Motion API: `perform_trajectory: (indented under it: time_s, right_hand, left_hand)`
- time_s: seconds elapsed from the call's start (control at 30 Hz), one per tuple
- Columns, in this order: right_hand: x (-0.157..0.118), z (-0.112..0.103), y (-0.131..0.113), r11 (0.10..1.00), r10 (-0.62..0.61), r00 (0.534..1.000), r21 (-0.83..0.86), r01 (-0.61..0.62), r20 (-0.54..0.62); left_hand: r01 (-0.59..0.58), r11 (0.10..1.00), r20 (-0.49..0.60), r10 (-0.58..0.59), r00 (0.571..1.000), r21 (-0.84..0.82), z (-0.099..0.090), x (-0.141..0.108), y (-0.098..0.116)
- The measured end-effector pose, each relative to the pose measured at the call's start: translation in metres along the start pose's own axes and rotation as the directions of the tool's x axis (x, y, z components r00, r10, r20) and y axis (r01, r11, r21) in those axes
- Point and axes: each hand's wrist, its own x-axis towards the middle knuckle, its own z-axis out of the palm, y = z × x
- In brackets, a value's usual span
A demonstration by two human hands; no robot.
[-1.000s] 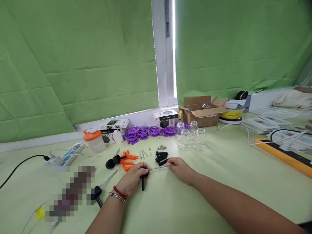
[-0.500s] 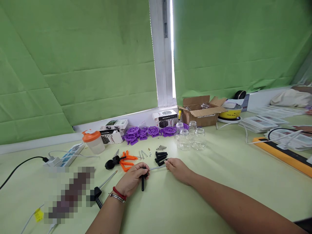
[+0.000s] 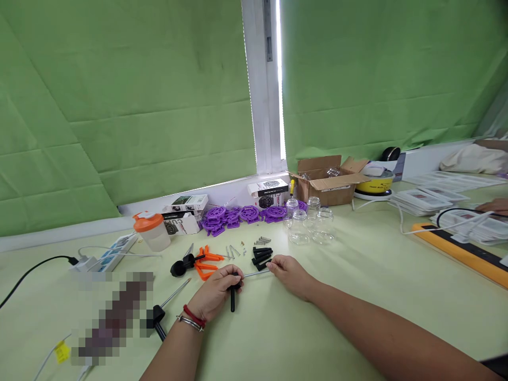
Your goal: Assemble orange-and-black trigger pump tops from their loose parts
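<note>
My left hand (image 3: 223, 288) is closed around a black crank handle (image 3: 232, 300), whose grip points down toward me. From it a thin metal rod (image 3: 256, 273) runs to the right. Its far end is pinched between the thumb and fingers of my right hand (image 3: 291, 274), which hide the tip. Just beyond my right hand lie several black plastic grips (image 3: 261, 256) and a group of small springs (image 3: 262, 241). Orange plastic brackets (image 3: 207, 262) and long screws (image 3: 231, 252) lie beyond my left hand. Another black crank with a rod (image 3: 156, 316) rests left of my left forearm.
Purple plastic wheels (image 3: 250, 214) line the back, beside glass jars (image 3: 299, 227) and an open cardboard box (image 3: 331, 190). An orange-lidded cup (image 3: 153, 233) and a power strip (image 3: 121, 253) stand left. Another person's hand (image 3: 495, 206) shows at the right edge, near stacked cards (image 3: 420, 201).
My hands keep the same hold on the crank and rod, with barely any shift. Another person's hand has come into view at the right edge.
</note>
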Motion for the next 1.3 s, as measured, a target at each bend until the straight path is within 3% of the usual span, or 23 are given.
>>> perform_trajectory:
  time_s: [0.23,0.5,1.07,1.3]
  right_hand:
    - [-0.0004,-0.0002,-0.0026,0.996,-0.001,1.0,-0.093,0.003,0.023]
    - [-0.0048,-0.0087,-0.0083,0.987,0.01,0.996,0.158,-0.024,0.089]
    - [-0.0022,-0.0048,-0.0018,0.993,0.057,0.994,0.1,-0.066,0.093]
    - [-0.0027,-0.0083,-0.0022,0.981,-0.042,0.996,0.194,0.026,0.079]
  left_hand:
    - [0.013,1.0,-0.002,-0.013,1.0,0.01,0.0017,-0.0016,0.0012]
    - [0.02,1.0,-0.054,-0.021,0.998,-0.021,-0.0035,-0.0002,0.0029]
    - [0.018,1.0,-0.023,-0.018,1.0,-0.001,0.0016,-0.001,0.0024]
    - [0.019,1.0,-0.036,-0.019,0.999,-0.005,-0.0004,-0.0002,0.0012]
